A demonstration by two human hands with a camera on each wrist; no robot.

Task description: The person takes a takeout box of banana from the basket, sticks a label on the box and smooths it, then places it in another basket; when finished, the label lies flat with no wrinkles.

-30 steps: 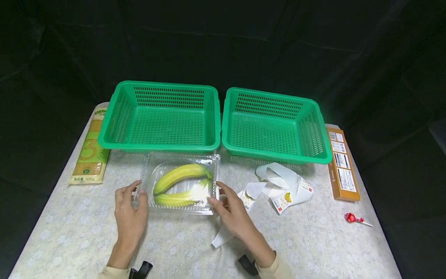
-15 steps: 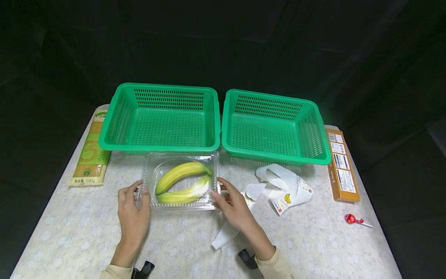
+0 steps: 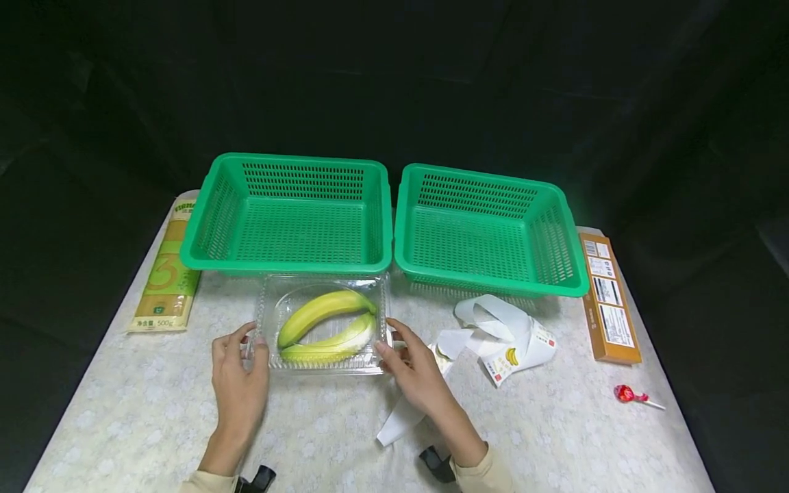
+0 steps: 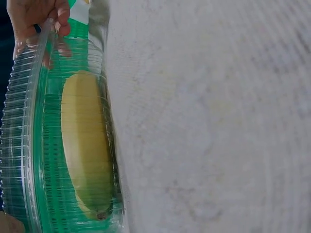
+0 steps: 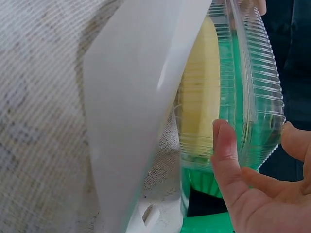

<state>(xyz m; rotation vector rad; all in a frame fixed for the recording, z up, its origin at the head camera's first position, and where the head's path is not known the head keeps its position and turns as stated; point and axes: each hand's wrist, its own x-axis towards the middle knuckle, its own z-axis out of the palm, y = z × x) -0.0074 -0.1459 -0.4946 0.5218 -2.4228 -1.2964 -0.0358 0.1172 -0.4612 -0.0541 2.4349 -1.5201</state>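
Note:
A clear plastic clamshell container (image 3: 324, 281) sits in front of the left basket, its lid down. Two yellow-green bananas (image 3: 323, 316) lie inside. My left hand (image 3: 240, 383) holds the container's left front side between thumb and fingers. On the right front side, my right hand (image 3: 422, 376) grips it the same way. The right wrist view shows fingers (image 5: 226, 141) of the right hand against the ribbed wall. In the left wrist view, the ribbed side and a banana (image 4: 86, 141) show, with most of the left hand out of frame.
Two green baskets (image 3: 286, 266) (image 3: 493, 284) stand side by side at the back. White paper strips (image 3: 502, 329) with banana prints lie by the right hand. A noodle packet (image 3: 161, 281) lies left; an orange box (image 3: 610, 301) and a red lollipop (image 3: 625, 394) lie right.
The container has been turned slightly straighter, its front edge drawing level with the baskets. Both hands have kept hold and shifted a little to the right. The whole head view has dipped slightly.

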